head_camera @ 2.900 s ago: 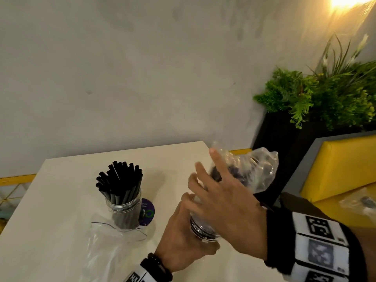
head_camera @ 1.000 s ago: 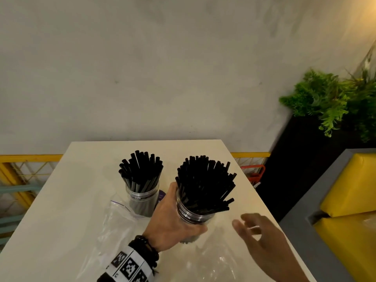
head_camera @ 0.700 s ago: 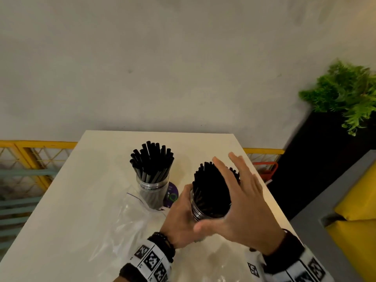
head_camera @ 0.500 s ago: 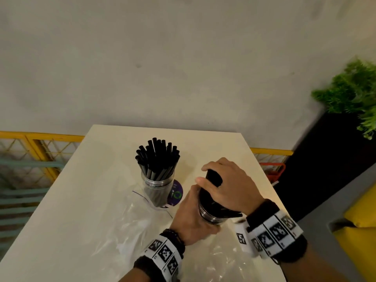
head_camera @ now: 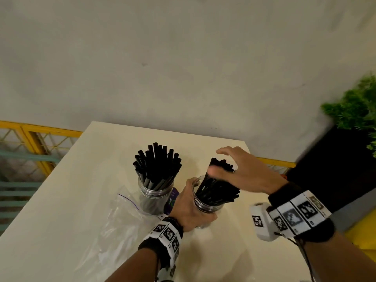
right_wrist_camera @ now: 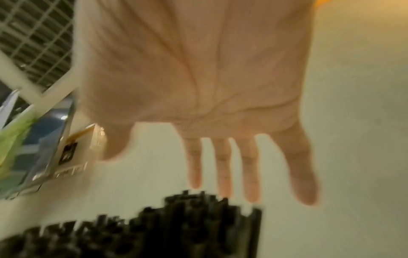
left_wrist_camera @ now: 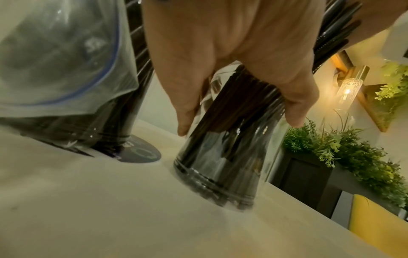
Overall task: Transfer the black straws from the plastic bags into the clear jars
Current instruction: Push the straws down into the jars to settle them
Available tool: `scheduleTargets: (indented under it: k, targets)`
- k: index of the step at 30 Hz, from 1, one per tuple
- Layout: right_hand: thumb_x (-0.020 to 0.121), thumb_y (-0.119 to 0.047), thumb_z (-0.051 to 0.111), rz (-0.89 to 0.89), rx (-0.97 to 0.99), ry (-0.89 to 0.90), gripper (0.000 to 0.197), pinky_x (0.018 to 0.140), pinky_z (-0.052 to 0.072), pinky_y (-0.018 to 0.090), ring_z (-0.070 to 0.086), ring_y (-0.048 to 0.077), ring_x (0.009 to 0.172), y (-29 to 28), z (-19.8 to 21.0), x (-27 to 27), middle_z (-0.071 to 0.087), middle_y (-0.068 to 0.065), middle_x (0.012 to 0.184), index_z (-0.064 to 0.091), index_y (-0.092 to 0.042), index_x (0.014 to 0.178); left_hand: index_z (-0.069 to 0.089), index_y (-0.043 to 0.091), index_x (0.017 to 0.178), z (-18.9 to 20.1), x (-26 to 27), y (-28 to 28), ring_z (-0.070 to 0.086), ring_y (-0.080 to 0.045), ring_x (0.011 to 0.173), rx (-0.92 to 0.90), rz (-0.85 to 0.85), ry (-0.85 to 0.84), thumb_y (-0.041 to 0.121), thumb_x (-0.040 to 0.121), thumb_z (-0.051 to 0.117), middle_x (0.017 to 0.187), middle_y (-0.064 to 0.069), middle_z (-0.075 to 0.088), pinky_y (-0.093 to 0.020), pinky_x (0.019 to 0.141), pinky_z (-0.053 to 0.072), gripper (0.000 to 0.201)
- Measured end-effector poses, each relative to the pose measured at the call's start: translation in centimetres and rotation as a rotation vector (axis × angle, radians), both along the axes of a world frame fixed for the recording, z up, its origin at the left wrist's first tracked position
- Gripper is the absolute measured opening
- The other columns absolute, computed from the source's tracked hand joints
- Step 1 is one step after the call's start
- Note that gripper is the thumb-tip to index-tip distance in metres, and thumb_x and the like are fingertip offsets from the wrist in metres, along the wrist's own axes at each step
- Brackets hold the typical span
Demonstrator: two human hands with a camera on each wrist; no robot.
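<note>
Fingers [left_wrist_camera: 293, 104] of our left hand [head_camera: 190, 208] curl round the near jar [head_camera: 207, 206], which stands on the table [head_camera: 61, 210] toward its right edge, while our right hand [head_camera: 248, 171] hovers over its black straws [head_camera: 217, 188] with fingers spread, thumb touching them. Toward the table's far edge, the second jar [head_camera: 155, 200] of straws stands just beside it. An empty plastic bag [head_camera: 114, 226] lies flat at that jar's near-left foot.

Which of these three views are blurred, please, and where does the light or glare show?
Head view: mostly sharp, dim and warm, smeared toward the plant at the right edge. Left wrist view: fairly sharp on the left hand and the jar, with a glowing wall lamp and pale reflections on the bag. Right wrist view: motion blur throughout, the right hand and straws soft.
</note>
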State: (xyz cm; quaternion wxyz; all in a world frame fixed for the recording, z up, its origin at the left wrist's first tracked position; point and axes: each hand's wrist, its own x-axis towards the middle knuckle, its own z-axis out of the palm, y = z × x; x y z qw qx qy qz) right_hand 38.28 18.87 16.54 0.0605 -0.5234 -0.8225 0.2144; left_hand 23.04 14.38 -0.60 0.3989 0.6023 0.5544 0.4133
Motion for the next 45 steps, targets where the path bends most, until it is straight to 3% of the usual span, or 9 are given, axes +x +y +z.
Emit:
scheduleTargets:
  k: [6,10,13,17,27,32,37,41,45]
  targets:
    - [0.05,-0.093,0.054,0.204,0.217,-0.285,0.122,0.12,0.003,0.06,-0.012,0.019,0.151,-3.3,-4.2,-0.1,-0.011,-0.01,0.163,-0.008,-0.053,0.147,0.027,0.033,0.136,-0.1,-0.3,0.0,0.063,-0.007,0.112,0.042,-0.032,-0.01,0.046,0.06,0.086,0.124,0.014,0.062,-0.032,0.096,0.054,0.097]
    - [0.066,-0.088,0.047,0.064,0.316,-0.125,0.101,0.113,0.034,0.052,0.019,0.019,0.147,-1.7,-5.7,-2.2,0.014,-0.008,0.162,0.01,-0.047,0.15,0.034,0.036,0.129,-0.8,-0.2,0.2,0.067,-0.008,0.108,0.017,-0.008,-0.047,0.034,0.057,0.091,0.118,0.011,0.067,-0.041,0.092,0.058,0.092]
    - [0.081,-0.071,0.05,-0.021,0.369,-0.026,0.062,0.09,0.053,0.043,0.044,0.02,0.121,0.3,-6.0,-3.3,0.053,-0.006,0.127,0.046,-0.04,0.135,0.031,0.035,0.132,-0.4,-0.2,0.4,0.064,-0.011,0.11,0.01,-0.003,0.0,0.039,0.054,0.09,0.12,0.013,0.064,-0.037,0.094,0.056,0.097]
    - [0.089,-0.05,0.052,-0.117,0.374,-0.001,0.029,0.071,0.053,0.04,0.049,0.023,0.1,1.2,-6.1,-3.9,0.049,-0.006,0.093,0.058,-0.028,0.107,0.029,0.032,0.134,-0.1,-0.3,0.3,0.063,-0.011,0.11,0.008,-0.015,0.018,0.037,0.056,0.089,0.12,0.013,0.062,-0.036,0.095,0.056,0.098]
    - [0.093,-0.047,0.043,-0.273,0.293,-0.039,0.021,0.069,0.045,0.038,0.056,0.031,0.086,0.7,-4.8,-3.5,0.049,0.0,0.087,0.043,-0.026,0.094,0.03,0.033,0.137,-0.3,-0.4,0.4,0.063,-0.008,0.108,0.015,-0.025,0.004,0.03,0.057,0.09,0.119,0.016,0.062,-0.026,0.091,0.053,0.1]
    - [0.091,-0.056,0.043,-0.274,0.096,-0.203,0.052,0.096,0.046,0.054,0.046,0.033,0.12,1.2,-3.8,-3.4,0.045,0.007,0.131,0.039,-0.02,0.128,0.03,0.03,0.139,-0.2,-0.5,0.3,0.061,-0.009,0.111,0.0,-0.04,-0.007,0.028,0.058,0.09,0.119,0.015,0.061,-0.026,0.093,0.051,0.1]
    - [0.097,-0.027,0.04,0.175,0.238,-0.261,0.04,0.107,0.032,0.05,0.034,0.021,0.138,1.1,-3.6,-4.2,0.039,-0.006,0.152,0.05,-0.033,0.135,0.03,0.027,0.139,0.0,-0.5,0.3,0.062,-0.01,0.109,-0.007,-0.038,0.006,0.03,0.057,0.09,0.118,0.015,0.061,-0.027,0.093,0.052,0.102]
    - [0.098,-0.058,0.023,0.097,0.243,-0.409,0.057,0.091,0.046,0.043,0.055,0.021,0.097,0.1,-3.4,-2.8,0.058,0.0,0.105,0.062,-0.016,0.097,0.029,0.034,0.134,0.0,-0.5,0.3,0.063,-0.013,0.108,-0.017,-0.03,0.018,0.038,0.053,0.088,0.119,0.012,0.062,-0.032,0.092,0.055,0.1]
    - [0.074,-0.086,0.024,0.025,0.254,-0.347,0.074,0.091,0.048,0.044,0.046,0.016,0.11,-3.3,-4.9,-1.7,0.05,-0.009,0.114,0.051,-0.036,0.121,0.028,0.043,0.121,0.2,-0.5,0.2,0.071,-0.028,0.09,-0.015,-0.048,0.028,0.036,0.054,0.085,0.107,0.005,0.067,-0.042,0.072,0.062,0.089]
